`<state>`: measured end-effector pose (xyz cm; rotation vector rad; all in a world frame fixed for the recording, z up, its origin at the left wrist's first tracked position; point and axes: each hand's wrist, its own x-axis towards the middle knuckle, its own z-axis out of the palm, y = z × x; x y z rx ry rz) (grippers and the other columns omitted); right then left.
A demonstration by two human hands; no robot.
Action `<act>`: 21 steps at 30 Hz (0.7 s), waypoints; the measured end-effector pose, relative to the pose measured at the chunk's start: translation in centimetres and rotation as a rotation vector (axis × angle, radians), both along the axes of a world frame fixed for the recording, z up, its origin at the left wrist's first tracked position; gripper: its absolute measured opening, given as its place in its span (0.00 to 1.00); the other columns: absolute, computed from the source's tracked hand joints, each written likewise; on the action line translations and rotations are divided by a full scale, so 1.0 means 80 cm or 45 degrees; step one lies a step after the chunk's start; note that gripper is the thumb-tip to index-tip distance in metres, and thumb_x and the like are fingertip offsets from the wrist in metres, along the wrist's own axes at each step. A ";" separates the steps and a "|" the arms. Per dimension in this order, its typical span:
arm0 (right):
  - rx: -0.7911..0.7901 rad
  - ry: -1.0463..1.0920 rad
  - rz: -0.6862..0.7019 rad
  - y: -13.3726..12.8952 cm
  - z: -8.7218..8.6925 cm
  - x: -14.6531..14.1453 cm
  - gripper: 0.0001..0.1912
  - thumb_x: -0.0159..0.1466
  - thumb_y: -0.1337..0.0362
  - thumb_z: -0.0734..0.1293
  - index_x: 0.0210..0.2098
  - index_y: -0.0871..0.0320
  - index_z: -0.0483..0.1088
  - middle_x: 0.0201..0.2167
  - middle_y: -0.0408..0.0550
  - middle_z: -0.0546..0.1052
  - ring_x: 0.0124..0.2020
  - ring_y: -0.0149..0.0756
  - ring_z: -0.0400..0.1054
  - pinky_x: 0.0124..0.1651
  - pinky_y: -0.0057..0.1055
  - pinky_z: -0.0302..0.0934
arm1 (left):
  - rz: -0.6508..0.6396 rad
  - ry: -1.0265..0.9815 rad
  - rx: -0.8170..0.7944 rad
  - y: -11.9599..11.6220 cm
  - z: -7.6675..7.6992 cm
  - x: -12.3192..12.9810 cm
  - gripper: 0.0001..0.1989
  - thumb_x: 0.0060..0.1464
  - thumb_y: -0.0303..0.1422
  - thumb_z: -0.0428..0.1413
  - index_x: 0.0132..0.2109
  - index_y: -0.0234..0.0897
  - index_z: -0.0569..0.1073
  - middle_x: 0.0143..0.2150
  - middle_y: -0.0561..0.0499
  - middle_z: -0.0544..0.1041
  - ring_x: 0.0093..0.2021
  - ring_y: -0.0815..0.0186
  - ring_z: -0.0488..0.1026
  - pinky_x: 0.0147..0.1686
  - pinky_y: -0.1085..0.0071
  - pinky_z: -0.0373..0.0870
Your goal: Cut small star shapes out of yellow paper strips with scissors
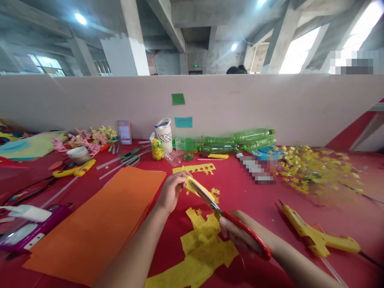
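My left hand (172, 191) pinches one end of a small yellow felt-like strip (207, 190) above the table. In my right hand (241, 230) is a pair of scissors (246, 229) with red handles. The long metal blades lie along the yellow strip, their tips close to my left fingers; whether they have cut into it I cannot tell. Below my hands lie several overlapping yellow scraps (204, 248), with a small loose star (199, 211) on them. More yellow stars (215, 192) rest just behind the strip. Farther back is a yellow strip with star-shaped holes (198, 168).
Orange sheets (99, 224) lie at left, beside a purple power strip (60, 216). Yellow glue guns (318, 234) (76, 170) rest on both sides. Green plastic bottles (220, 148) and a white tumbler (164, 134) line the partition (240, 104). Yellow star sprays (315, 168) spread at right.
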<state>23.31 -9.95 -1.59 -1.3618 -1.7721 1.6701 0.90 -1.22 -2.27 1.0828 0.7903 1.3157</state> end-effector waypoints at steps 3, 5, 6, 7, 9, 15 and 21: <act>-0.006 0.038 -0.016 -0.001 0.000 -0.002 0.28 0.62 0.38 0.57 0.27 0.59 0.63 0.08 0.33 0.57 0.10 0.23 0.52 0.17 0.21 0.46 | 0.034 0.009 0.007 0.001 0.000 0.000 0.12 0.44 0.30 0.54 0.18 0.35 0.63 0.30 0.50 0.71 0.30 0.70 0.62 0.29 0.75 0.59; -0.009 0.060 -0.012 -0.001 0.000 -0.003 0.29 0.62 0.38 0.56 0.27 0.59 0.63 0.08 0.33 0.57 0.10 0.23 0.51 0.17 0.21 0.47 | 0.054 0.010 0.003 0.001 -0.001 0.000 0.12 0.43 0.30 0.55 0.17 0.35 0.63 0.29 0.50 0.70 0.31 0.68 0.64 0.30 0.74 0.60; -0.010 0.066 -0.011 -0.001 0.000 -0.004 0.29 0.62 0.38 0.56 0.26 0.59 0.63 0.08 0.32 0.57 0.09 0.23 0.52 0.17 0.22 0.48 | 0.056 0.003 -0.004 0.001 -0.001 0.000 0.12 0.43 0.30 0.55 0.17 0.35 0.63 0.28 0.50 0.70 0.31 0.68 0.63 0.30 0.74 0.60; -0.011 0.067 -0.012 -0.001 -0.001 -0.004 0.29 0.62 0.38 0.56 0.26 0.59 0.63 0.08 0.32 0.57 0.09 0.23 0.52 0.17 0.22 0.48 | 0.052 -0.009 -0.009 0.001 -0.002 0.000 0.11 0.43 0.30 0.55 0.17 0.35 0.63 0.27 0.50 0.69 0.31 0.68 0.63 0.30 0.74 0.61; -0.014 0.067 -0.025 -0.001 -0.001 -0.005 0.29 0.61 0.37 0.56 0.25 0.59 0.62 0.08 0.33 0.58 0.09 0.23 0.52 0.17 0.22 0.48 | 0.034 -0.030 -0.011 0.001 -0.003 0.001 0.11 0.43 0.30 0.55 0.18 0.35 0.63 0.27 0.51 0.68 0.29 0.69 0.62 0.31 0.73 0.62; -0.053 0.062 -0.061 -0.002 0.000 -0.006 0.29 0.60 0.37 0.57 0.24 0.58 0.60 0.08 0.32 0.58 0.08 0.22 0.51 0.15 0.21 0.45 | 0.010 -0.006 0.010 0.002 -0.001 0.000 0.11 0.44 0.30 0.54 0.18 0.36 0.63 0.26 0.51 0.67 0.28 0.69 0.60 0.30 0.73 0.60; -0.047 0.064 -0.066 -0.001 0.003 -0.007 0.29 0.60 0.37 0.59 0.23 0.58 0.59 0.09 0.33 0.59 0.08 0.21 0.50 0.13 0.20 0.43 | 0.055 0.099 0.055 0.002 0.002 -0.001 0.12 0.43 0.31 0.54 0.17 0.37 0.61 0.24 0.51 0.67 0.32 0.65 0.64 0.30 0.73 0.58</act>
